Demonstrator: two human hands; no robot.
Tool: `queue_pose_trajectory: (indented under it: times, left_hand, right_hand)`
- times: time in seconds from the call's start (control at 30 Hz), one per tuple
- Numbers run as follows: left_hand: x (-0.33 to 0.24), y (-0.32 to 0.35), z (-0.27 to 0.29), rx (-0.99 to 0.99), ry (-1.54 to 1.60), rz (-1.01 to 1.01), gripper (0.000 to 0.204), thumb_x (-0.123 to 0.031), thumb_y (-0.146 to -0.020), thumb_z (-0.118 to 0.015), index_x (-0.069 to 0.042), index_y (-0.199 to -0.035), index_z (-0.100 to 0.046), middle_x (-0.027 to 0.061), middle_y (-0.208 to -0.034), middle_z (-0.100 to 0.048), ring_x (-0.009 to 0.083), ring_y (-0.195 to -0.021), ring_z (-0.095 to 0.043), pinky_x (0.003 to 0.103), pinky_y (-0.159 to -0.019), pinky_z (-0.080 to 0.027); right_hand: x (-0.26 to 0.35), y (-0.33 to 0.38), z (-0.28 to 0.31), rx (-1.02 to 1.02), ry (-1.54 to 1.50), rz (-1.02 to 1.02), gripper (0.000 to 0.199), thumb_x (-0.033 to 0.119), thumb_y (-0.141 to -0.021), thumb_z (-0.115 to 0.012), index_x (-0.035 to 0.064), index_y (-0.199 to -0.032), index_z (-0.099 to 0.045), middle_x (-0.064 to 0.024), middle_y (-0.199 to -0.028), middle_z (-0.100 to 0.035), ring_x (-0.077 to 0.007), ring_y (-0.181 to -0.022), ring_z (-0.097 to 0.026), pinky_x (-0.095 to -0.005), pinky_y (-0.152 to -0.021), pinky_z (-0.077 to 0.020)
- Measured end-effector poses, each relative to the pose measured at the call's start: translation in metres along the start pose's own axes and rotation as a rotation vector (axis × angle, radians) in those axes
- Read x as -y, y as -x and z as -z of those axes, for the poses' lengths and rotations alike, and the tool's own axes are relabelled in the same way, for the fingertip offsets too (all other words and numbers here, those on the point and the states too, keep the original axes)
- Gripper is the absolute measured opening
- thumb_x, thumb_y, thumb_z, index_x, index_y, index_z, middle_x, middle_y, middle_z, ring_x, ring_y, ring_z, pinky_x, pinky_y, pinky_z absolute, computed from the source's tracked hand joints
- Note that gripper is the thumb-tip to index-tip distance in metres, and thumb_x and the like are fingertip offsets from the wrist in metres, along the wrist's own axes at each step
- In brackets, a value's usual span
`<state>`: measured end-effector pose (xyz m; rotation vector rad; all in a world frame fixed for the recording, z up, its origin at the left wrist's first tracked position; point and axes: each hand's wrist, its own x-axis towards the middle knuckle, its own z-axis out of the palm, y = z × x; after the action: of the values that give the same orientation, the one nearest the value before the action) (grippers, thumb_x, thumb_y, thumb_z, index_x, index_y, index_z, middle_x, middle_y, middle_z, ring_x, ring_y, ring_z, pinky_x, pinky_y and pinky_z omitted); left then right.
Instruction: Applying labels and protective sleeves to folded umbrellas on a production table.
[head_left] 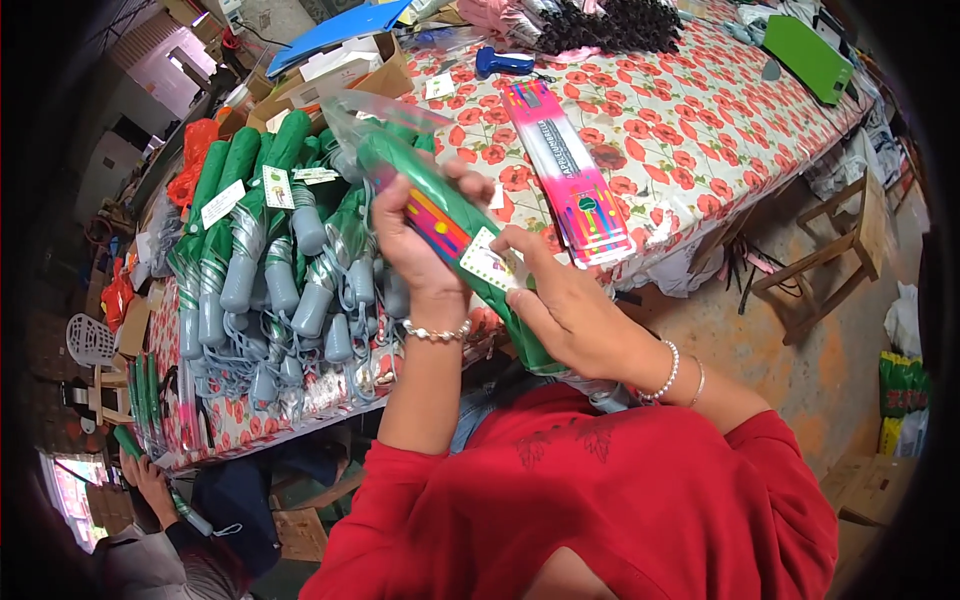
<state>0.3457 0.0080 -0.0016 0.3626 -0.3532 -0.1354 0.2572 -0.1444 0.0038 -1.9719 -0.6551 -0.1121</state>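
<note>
A folded green umbrella [400, 158] in a clear plastic sleeve with a colourful print slants across my front. My left hand [418, 245] wraps round its upper part, the fingers curling over the far side. Lower down, my right hand [575, 315] grips the umbrella, its thumb and forefinger at a small white tag [488, 262]. The umbrella's lower end is partly hidden behind my right hand. Left of my hands lies a pile of green folded umbrellas [238, 165] with grey handles, wrist cords and white tags. To the right is a stack of flat pink printed sleeves [567, 175].
The table has a red-flowered cloth [690, 130]. Farther back are a blue handheld scanner [505, 62], a cardboard box [345, 85], a green case [808, 58] and black-tipped bundles [610, 25]. A wooden stool [845, 240] stands right. At lower left, another person's hand [152, 485] holds a green umbrella.
</note>
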Motion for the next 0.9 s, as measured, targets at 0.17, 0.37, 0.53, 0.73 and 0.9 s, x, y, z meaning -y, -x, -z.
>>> queue_pose_trajectory:
  times: [0.17,0.37,0.53,0.73,0.9]
  left_hand:
    - [0.028,0.017,-0.004,-0.07,0.034,0.034,0.033,-0.035,-0.085,-0.052,-0.006,-0.101,-0.055,0.011,-0.085,-0.06,0.023,-0.074,-0.059,0.035,-0.067,-0.049]
    - [0.005,0.015,-0.016,-0.064,-0.017,0.178,0.025,-0.031,-0.088,-0.053,-0.009,-0.1,-0.053,0.0081,-0.084,-0.059,0.0194,-0.074,-0.058,0.036,-0.075,-0.049]
    - [0.018,0.02,-0.025,-0.287,-0.124,0.094,0.03,-0.032,-0.087,-0.058,-0.003,-0.095,-0.056,0.0087,-0.076,-0.06,0.0215,-0.07,-0.06,0.034,-0.059,-0.049]
    - [0.035,0.036,-0.015,-0.343,-0.475,0.081,0.024,-0.017,-0.084,-0.058,0.0,-0.1,-0.057,0.0103,-0.081,-0.062,0.019,-0.074,-0.062,0.03,-0.066,-0.05]
    - [-0.008,0.008,-0.028,-0.278,-0.361,-0.042,0.026,-0.01,-0.079,-0.058,0.003,-0.101,-0.056,0.0101,-0.084,-0.063,0.0195,-0.079,-0.062,0.031,-0.073,-0.052]
  right_hand:
    - [-0.009,-0.001,-0.004,-0.065,-0.066,-0.058,0.044,0.011,-0.088,-0.042,0.0058,-0.129,-0.029,-0.0231,-0.102,-0.055,-0.0337,-0.08,-0.056,-0.0407,-0.073,-0.0433]
    - [0.001,0.0,0.003,0.02,-0.096,-0.137,0.043,0.01,-0.088,-0.041,0.0032,-0.128,-0.027,-0.024,-0.108,-0.052,-0.0368,-0.086,-0.055,-0.0423,-0.077,-0.0433]
    - [0.003,-0.001,0.007,0.056,-0.164,-0.233,0.044,0.009,-0.087,-0.042,0.003,-0.127,-0.027,-0.0222,-0.114,-0.048,-0.0321,-0.092,-0.053,-0.0386,-0.081,-0.0421]
    - [-0.014,0.0,0.003,-0.07,-0.255,-0.093,0.051,0.01,-0.086,-0.047,0.0047,-0.13,-0.025,-0.0187,-0.121,-0.042,-0.0276,-0.097,-0.05,-0.0365,-0.084,-0.0406]
    - [-0.018,0.02,0.031,0.091,-0.339,-0.037,0.065,0.017,-0.084,-0.059,0.0031,-0.134,-0.02,-0.0149,-0.138,-0.027,-0.026,-0.098,-0.05,-0.0362,-0.087,-0.0419]
